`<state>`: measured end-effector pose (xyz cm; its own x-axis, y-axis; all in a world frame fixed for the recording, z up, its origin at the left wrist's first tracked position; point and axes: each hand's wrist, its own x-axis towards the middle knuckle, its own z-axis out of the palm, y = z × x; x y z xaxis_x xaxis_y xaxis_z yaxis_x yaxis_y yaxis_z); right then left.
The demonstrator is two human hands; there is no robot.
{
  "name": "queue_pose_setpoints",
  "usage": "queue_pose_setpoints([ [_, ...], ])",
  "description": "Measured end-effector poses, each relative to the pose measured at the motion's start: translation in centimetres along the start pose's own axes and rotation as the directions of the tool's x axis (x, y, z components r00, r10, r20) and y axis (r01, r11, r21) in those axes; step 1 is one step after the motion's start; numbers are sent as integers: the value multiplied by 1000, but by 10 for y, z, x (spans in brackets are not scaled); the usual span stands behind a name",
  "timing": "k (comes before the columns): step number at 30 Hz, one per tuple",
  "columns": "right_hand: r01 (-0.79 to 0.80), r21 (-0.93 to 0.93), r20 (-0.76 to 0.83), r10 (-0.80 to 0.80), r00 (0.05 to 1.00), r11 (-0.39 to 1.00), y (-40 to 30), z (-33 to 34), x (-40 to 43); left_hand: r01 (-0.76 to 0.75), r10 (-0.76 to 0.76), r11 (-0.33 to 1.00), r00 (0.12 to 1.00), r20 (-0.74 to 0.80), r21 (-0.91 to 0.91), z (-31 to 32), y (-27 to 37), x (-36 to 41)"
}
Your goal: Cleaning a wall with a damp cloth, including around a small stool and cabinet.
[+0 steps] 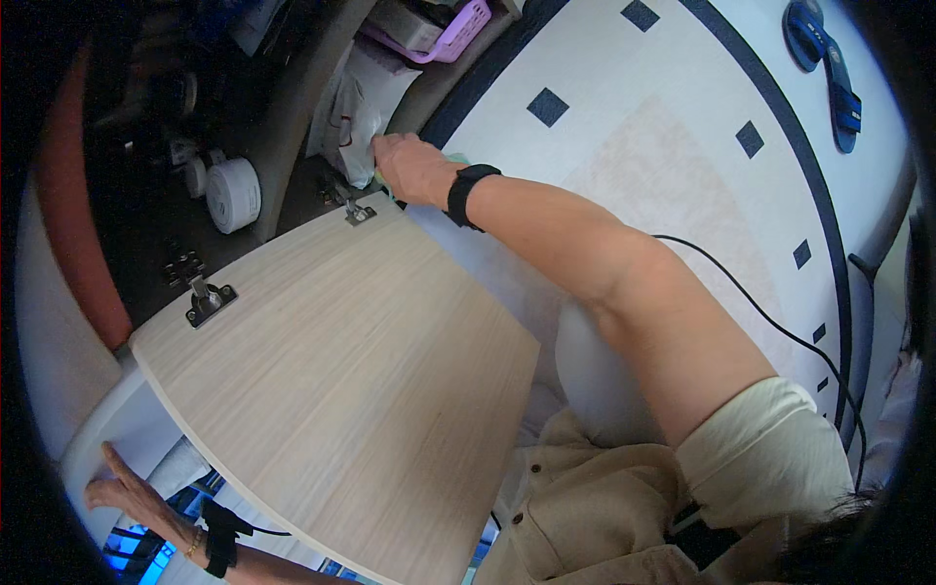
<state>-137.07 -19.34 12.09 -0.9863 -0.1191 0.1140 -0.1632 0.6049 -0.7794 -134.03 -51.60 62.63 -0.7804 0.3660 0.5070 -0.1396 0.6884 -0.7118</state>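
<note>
At the cabinet's edge, my right hand (411, 170) is closed on a greenish cloth (458, 157); only small bits of the cloth show around the fingers. A white plastic bag (358, 110) is just beyond the knuckles, inside the cabinet. The light wood-grain cabinet door (351, 380) stands open between my arms, with metal hinges (210, 303) along its far edge. On the door's other side, at the lower left, my left hand (128, 493) has its fingers apart and holds nothing visible. It is by a white surface (121, 431); whether it touches it is unclear.
White rolls (232, 195) lie in the dark cabinet compartment. A purple plastic basket (464, 33) with things in it stands farther along. A black cable (760, 303) crosses the pale tiled floor (680, 80) at the right. Dark blue slippers (841, 99) lie at the upper right.
</note>
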Motion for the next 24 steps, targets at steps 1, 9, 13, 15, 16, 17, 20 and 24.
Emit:
queue_pose_setpoints([
  [1, -109, 77, 0, 109, 994, 991, 1, -5, 1, -20, 16, 995, 999, 35, 100, -1, -2, 2],
  [9, -168, 307, -146, 221, 964, 937, 16, -37, 1, -99, 108, 988, 991, -73, 121, 1, -3, 4],
  [13, -204, 294, 13, 210, 978, 934, 15, -38, 11, -150, 166, 980, 979, -117, 131, 1, 2, 5],
  [15, -280, 403, 110, 257, 960, 871, 9, -44, 14, -165, 186, 973, 975, -123, 159, -3, 7, 4],
  [16, -277, 405, 110, 254, 961, 871, 1, -52, 14, -190, 234, 938, 964, -125, 290, -5, 9, 4],
  [17, -251, 460, 180, 187, 966, 852, -8, -61, 13, -210, 282, 885, 952, -121, 416, -6, 9, 4],
  [20, -246, 453, 254, 140, 957, 857, -23, -49, 15, -208, 239, 936, 968, -79, 284, -3, -1, 3],
  [24, -288, 366, 240, 210, 948, 885, -8, -19, 19, -111, 116, 993, 979, -166, 38, -1, 10, 2],
])
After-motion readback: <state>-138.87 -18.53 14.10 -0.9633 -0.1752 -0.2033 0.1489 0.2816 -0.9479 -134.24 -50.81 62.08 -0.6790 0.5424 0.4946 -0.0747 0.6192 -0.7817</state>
